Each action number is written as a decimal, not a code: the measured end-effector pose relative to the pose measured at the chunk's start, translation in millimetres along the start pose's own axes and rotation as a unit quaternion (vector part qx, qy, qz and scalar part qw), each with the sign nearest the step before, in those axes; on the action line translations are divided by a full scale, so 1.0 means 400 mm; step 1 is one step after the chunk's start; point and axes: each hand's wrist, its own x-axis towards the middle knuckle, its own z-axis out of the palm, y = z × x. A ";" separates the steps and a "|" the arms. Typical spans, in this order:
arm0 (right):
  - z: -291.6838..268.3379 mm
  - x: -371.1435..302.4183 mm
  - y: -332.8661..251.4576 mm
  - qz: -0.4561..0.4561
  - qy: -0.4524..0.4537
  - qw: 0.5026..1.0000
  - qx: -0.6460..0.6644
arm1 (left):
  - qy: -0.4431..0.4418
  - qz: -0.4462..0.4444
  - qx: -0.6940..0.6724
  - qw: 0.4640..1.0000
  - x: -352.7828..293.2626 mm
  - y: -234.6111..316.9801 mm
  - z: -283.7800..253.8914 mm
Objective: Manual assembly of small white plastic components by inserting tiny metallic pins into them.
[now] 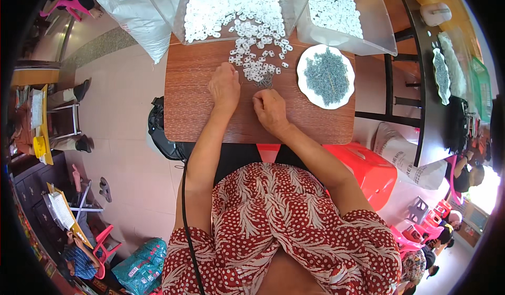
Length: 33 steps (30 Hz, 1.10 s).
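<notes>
My left hand (225, 87) rests over the brown wooden table (194, 111), its fingers curled together beside a loose heap of small white oval plastic pieces with holes (256, 66). Whatever its fingertips pinch is too small to make out. My right hand (271, 110) is closed too, knuckles up, just below a small pile of thin grey metal pieces (264, 81), perhaps screws. Its fingers hide anything they hold. To the right of it, a white scalloped plate (303, 87) carries a large heap of the same grey pieces (327, 77).
Two clear plastic bins, one at the table's back (179, 19) and one at back right (376, 40), hold many white pieces. A white sack (131, 16) stands at back left. Right of the table are a dark table (428, 121) and red stool (371, 176). Other people sit farther off.
</notes>
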 end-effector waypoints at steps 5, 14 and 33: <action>-0.013 0.000 0.009 0.087 -0.041 0.995 0.032 | -0.006 -0.084 -0.100 0.991 -0.006 -0.009 -0.020; -0.019 -0.001 0.001 0.125 -0.053 0.990 0.039 | -0.091 -0.253 -0.314 0.910 0.002 -0.031 -0.027; -0.050 -0.010 0.019 0.275 -0.017 0.955 0.108 | -0.058 -0.197 -0.301 0.931 -0.053 -0.015 -0.043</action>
